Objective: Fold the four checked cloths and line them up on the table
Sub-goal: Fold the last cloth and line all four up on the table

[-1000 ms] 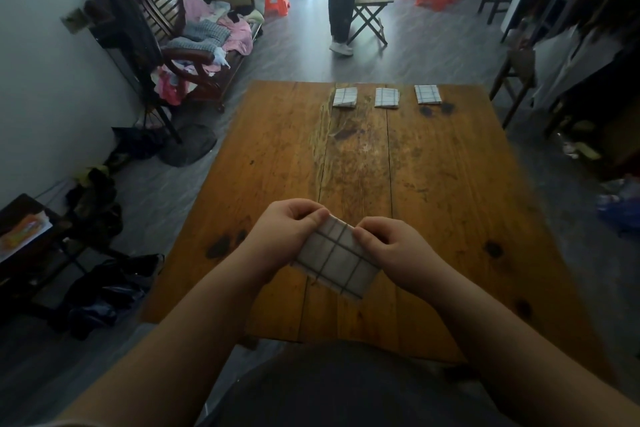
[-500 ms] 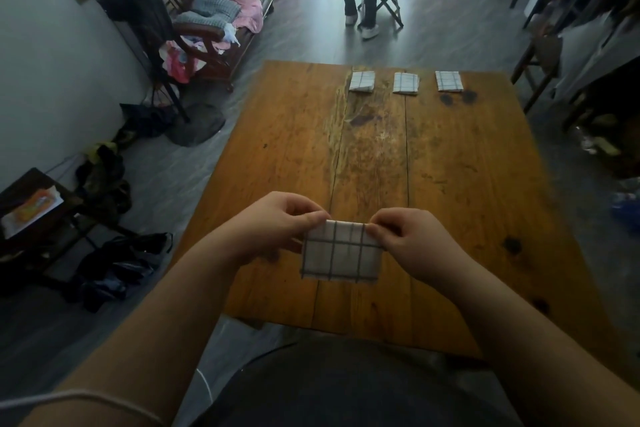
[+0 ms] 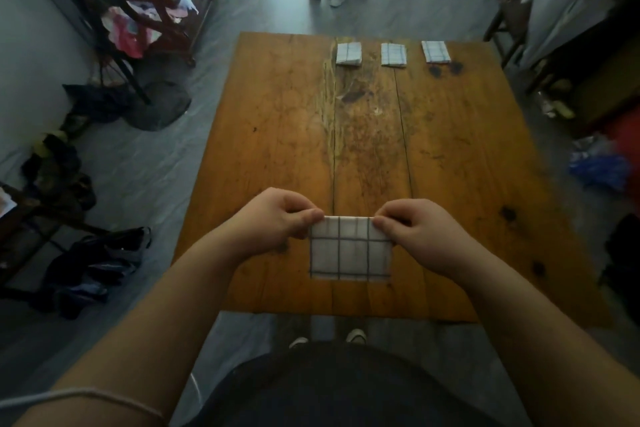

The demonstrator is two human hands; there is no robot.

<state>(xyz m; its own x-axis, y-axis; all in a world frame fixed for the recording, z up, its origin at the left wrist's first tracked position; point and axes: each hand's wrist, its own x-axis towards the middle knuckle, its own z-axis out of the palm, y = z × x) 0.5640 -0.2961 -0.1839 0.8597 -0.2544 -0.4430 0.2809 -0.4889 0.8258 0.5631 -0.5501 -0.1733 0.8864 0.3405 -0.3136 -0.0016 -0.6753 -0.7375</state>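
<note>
Cloth number four, folded, pinched at its top corners by left hand and right hand; next, carry it to the far row.

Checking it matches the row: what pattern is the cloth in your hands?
The cloth is white with dark grid lines; head view.

1 folded cloth held, 3 cloths aligned

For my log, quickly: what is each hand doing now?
Left hand: pinches the checked cloth, far left corner.
Right hand: pinches the same cloth, far right corner.
</note>
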